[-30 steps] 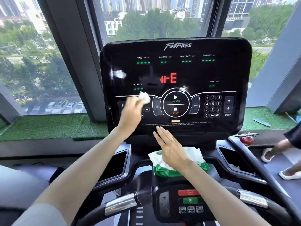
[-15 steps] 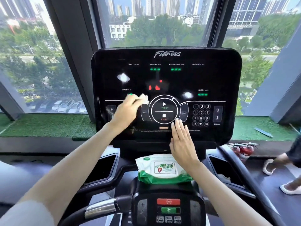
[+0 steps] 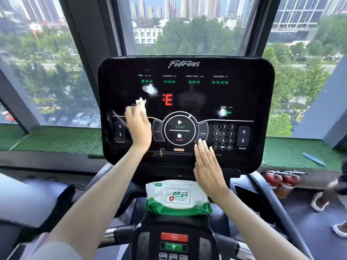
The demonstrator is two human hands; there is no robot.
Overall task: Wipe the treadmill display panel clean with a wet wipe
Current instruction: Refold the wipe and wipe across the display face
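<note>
Left grip pinches wet wipe on display panel, left half; rest likely lies rightward along its width. Right grip flat, empty.

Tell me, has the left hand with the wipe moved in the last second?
Yes. The left hand has carried the wet wipe upward: the wipe was level with the white line, and now sits above it.

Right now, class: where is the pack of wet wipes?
In the head view, the pack of wet wipes lies at centre, just below the display panel, beside the wrist of the right hand and above the red button.
</note>
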